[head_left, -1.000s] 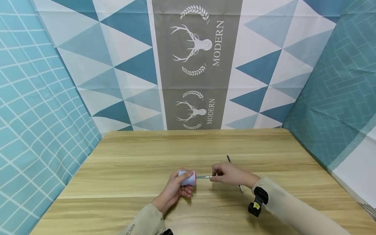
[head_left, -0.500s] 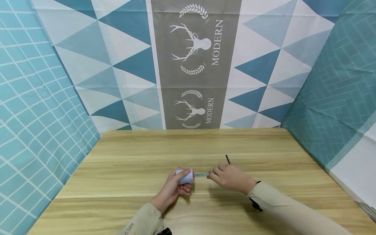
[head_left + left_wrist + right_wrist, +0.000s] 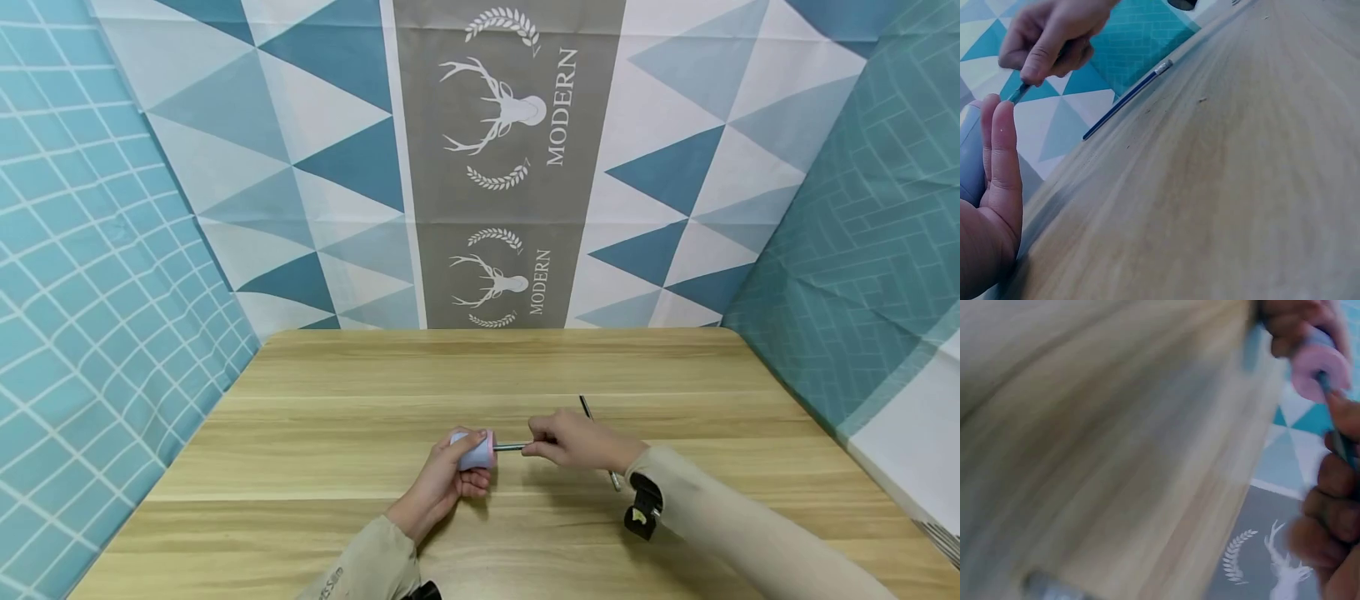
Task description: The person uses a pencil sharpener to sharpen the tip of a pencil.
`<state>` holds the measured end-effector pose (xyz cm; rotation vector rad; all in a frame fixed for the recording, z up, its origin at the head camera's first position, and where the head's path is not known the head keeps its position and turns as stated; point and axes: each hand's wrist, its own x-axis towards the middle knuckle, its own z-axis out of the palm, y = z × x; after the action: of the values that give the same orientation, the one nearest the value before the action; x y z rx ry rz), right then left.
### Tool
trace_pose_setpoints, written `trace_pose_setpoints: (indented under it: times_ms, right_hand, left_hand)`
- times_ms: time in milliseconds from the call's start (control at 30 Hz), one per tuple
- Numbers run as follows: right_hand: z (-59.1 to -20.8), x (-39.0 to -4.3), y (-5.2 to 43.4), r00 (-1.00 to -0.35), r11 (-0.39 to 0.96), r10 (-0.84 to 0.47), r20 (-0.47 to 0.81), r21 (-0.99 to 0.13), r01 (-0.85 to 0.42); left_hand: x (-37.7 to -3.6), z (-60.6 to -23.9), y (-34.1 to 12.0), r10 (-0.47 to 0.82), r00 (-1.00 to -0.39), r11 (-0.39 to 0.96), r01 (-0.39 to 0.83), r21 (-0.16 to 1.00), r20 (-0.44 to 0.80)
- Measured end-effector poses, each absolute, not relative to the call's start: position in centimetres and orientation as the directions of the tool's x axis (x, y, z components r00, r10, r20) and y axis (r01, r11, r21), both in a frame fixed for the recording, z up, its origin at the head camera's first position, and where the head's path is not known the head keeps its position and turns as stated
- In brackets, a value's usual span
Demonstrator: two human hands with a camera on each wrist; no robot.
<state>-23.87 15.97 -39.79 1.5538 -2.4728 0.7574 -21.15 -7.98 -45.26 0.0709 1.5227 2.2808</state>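
A lavender barrel-shaped pencil sharpener [image 3: 472, 451] with a pink end lies in my left hand [image 3: 438, 482], the thumb along its top and the fingers beneath. From the hole in the pink face [image 3: 1315, 370] sticks a thin dark pencil [image 3: 511, 447], roughly level. My right hand [image 3: 581, 442] pinches this pencil between thumb and curled fingers, a short way right of the sharpener. Its far end is hidden in the right hand. In the left wrist view, two straight fingers [image 3: 1004, 147] of the left hand partly cover the sharpener.
A second dark pencil [image 3: 1125, 101] with a silvery end lies slantwise on the wooden table [image 3: 337, 454], partly behind the right hand in the head view. Patterned cloths [image 3: 495, 167] stand behind and at both sides of the table.
My right hand rolled over half a second ago and is now rolled back, still at the pencil. It sits slightly nearer the sharpener than a second ago. The left hand stays nearly still.
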Motion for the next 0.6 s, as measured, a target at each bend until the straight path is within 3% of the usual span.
trace_pose_setpoints:
  times_ms: [100,200,300,400,500,600]
  right_hand:
    - [-38.8,-24.2,15.8,-0.604,0.400,-0.775,0.183,-0.599,-0.694]
    - [-38.0,-24.5,15.8,-0.684,0.441,-0.729,-0.039,-0.790,-0.425]
    - [-37.6,-24.6,15.8,-0.706,0.465,-0.660,-0.256,-0.878,-0.116]
    - [-37.9,-24.6,15.9,-0.675,0.469,-0.603,-0.426,-0.873,0.132]
    - [-38.6,-24.3,16.2,-0.639,0.456,-0.584,-0.501,-0.853,0.252]
    - [-38.9,-23.5,16.6,-0.678,0.451,-0.597,-0.428,-0.878,0.157]
  left_hand:
    - [-21.2,-45.2,-8.0,0.351,-0.920,-0.327,-0.294,0.898,-0.173]
    - [-21.3,-45.1,-8.0,0.357,-0.918,-0.328,-0.297,0.896,-0.174]
    - [-21.4,-45.2,-8.0,0.360,-0.917,-0.330,-0.298,0.896,-0.172]
    - [-21.3,-45.3,-8.0,0.364,-0.917,-0.322,-0.290,0.901,-0.165]
    - [-21.2,-45.4,-8.1,0.374,-0.914,-0.303,-0.280,0.911,-0.156]
    - [-21.1,-45.5,-8.1,0.396,-0.907,-0.286,-0.270,0.919,-0.144]
